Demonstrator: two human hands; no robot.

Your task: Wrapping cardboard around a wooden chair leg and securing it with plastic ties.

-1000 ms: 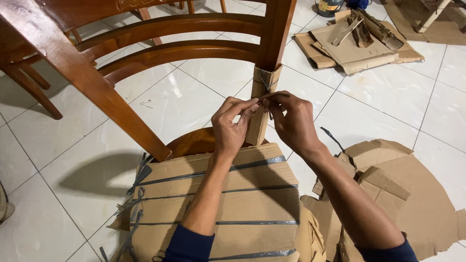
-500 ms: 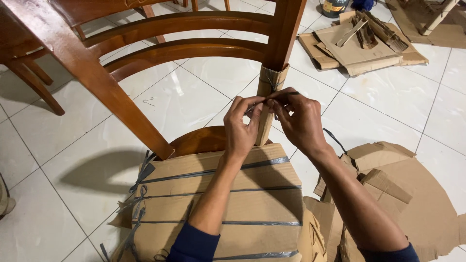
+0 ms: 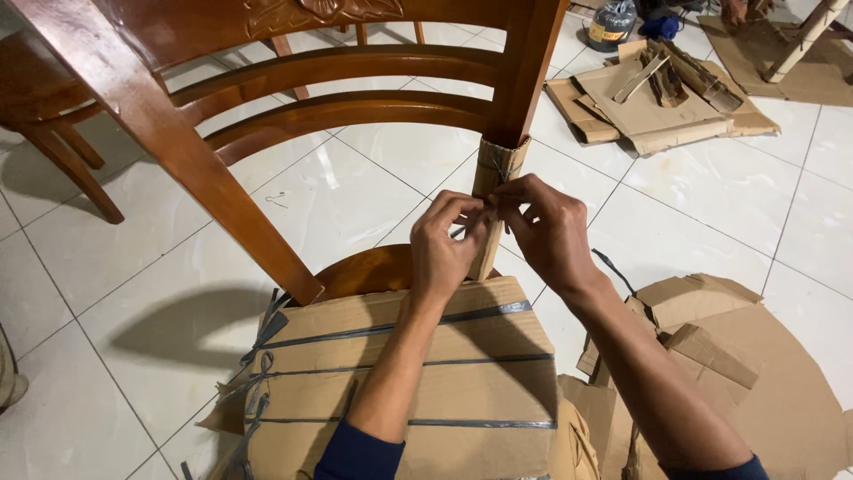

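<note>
At the chair post, left hand and right hand pinch a dark strap around its cardboard sleeve, apparently mid-knot; cinching needs opposed pulls.

Left of the cardboard-wrapped post we've open floor; the backrest slats block above, cardboard scraps crowd its right.

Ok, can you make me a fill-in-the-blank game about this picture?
1. Both hands, the left hand and the right hand, pinch a strip at a chair post wrapped in ____.
2. The chair is made of ____.
3. The cardboard on the seat is tied with dark ____.
4. The floor is covered in white ____.

Missing words: cardboard; wood; strips; tiles
</note>
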